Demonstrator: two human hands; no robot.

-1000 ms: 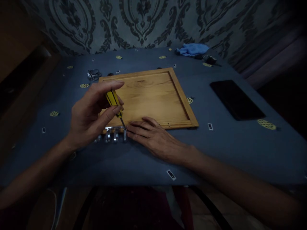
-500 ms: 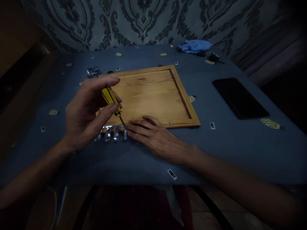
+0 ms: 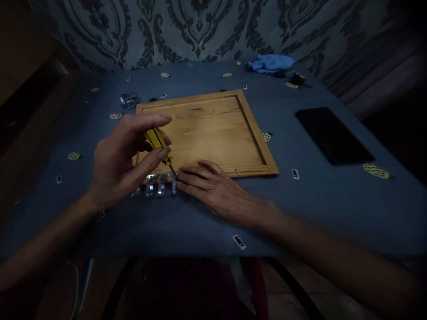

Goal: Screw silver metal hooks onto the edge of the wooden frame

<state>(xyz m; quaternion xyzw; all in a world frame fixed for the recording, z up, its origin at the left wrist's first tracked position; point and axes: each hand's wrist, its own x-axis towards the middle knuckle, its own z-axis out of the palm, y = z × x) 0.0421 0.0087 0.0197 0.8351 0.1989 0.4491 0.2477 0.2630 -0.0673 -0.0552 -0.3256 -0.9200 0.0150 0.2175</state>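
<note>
My left hand (image 3: 123, 155) is closed round the yellow-and-black handle of a screwdriver (image 3: 157, 141). The screwdriver slants down to the right, its tip at the right end of a metal strip with several curved hooks (image 3: 161, 184). That strip lies along the near edge of a shallow wooden panel with a raised rim (image 3: 213, 129). My right hand (image 3: 216, 189) rests on the same edge, its fingertips together right beside the screwdriver tip. Whatever those fingertips pinch is hidden or too small to make out.
A black phone (image 3: 333, 135) lies on the right of the blue-grey patterned tablecloth (image 3: 316, 213). At the back are a blue cloth (image 3: 271, 63) and a small dark object (image 3: 296, 78). Loose metal pieces (image 3: 130, 100) sit beyond the panel's far left corner.
My left hand and the screwdriver handle have shifted slightly right and down, while the tip stays by the strip's end. My right hand and the panel have hardly moved.
</note>
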